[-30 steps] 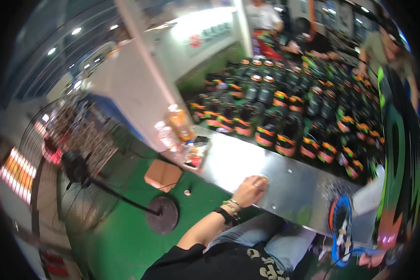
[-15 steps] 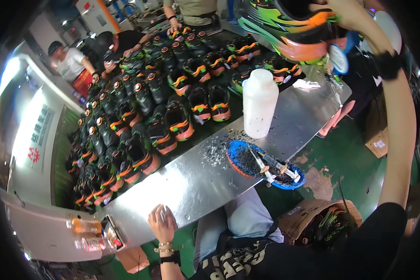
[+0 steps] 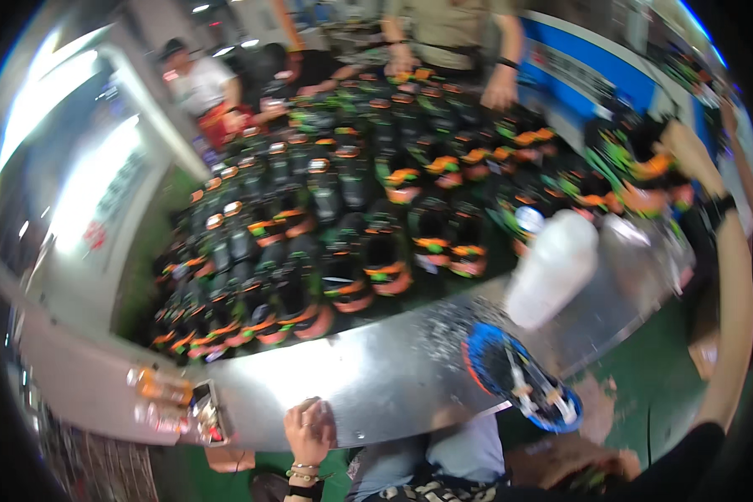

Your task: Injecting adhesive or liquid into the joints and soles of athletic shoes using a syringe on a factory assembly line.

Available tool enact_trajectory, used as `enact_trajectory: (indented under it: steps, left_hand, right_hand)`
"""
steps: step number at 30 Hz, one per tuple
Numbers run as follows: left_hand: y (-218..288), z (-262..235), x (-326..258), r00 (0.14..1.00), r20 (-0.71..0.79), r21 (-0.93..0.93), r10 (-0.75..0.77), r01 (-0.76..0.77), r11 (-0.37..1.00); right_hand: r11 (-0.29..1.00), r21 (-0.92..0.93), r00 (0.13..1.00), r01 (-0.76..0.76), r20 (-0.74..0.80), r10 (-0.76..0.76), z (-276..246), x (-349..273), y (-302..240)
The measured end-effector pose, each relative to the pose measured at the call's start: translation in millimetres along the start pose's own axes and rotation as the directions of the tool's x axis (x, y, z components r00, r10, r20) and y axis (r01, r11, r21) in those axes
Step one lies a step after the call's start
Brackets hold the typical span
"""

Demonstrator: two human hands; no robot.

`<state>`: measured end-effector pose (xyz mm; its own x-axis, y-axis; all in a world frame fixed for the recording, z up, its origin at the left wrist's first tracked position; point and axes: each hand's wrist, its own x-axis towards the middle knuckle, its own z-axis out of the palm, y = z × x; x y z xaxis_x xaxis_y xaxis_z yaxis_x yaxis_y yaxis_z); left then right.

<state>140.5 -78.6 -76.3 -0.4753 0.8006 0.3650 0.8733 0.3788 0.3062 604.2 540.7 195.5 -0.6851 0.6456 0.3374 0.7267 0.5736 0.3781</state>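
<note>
Here your right hand (image 3: pixel 686 155) grips a black, green and orange shoe (image 3: pixel 636 180), upper right; light, flexible. Left hand (image 3: pixel 308 428) rests loosely curled on the steel bench (image 3: pixel 376 376).

Glare is being thrown off the smooth, shiny sheet-metal table (image 3: pixel 376 376), while a matt white plastic bottle (image 3: pixel 552 268) and glossy black synthetic shoes (image 3: pixel 343 226) are being seen on it.

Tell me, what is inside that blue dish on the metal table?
In the blue dish lie pale brush-like tools and a dark smeared layer. The blur hides what they are; the dish bottom under them is covered.
</note>
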Motion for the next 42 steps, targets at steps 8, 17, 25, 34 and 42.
enact_trajectory:
  steps: [8, 17, 25, 34, 42]
  left_hand:
    - [2.7, -1.3, 1.1, 1.0, -0.001, 0.051, -0.023, 0.023, 0.998]
    - [8.6, 4.8, 13.8, 1.0, -0.013, 0.101, 0.015, -0.013, 0.995]
    - [9.6, -6.1, 5.4, 0.998, 0.069, 0.08, -0.014, 0.008, 0.997]
    - [-8.0, -1.4, 4.8, 0.998, 0.065, 0.026, -0.022, 0.02, 0.999]
    - [-8.7, 0.9, -0.9, 1.0, 0.0, 0.044, 0.007, -0.007, 0.999]
  right_hand:
    - [0.883, 0.268, 0.91, -0.385, 0.268, 0.315, 73.7, 70.3, -24.7]
    - [0.948, 0.253, 0.975, -0.192, -0.059, 0.213, 132.5, 144.9, -48.4]
    - [0.969, 0.242, 0.997, -0.054, 0.062, 0.04, 151.5, 238.7, -91.1]
    - [0.659, 0.449, 0.779, 0.604, -0.157, -0.607, 136.2, 382.4, -434.8]
    - [0.451, 0.572, 0.641, 0.685, -0.18, -0.746, 175.8, 357.8, -537.3]
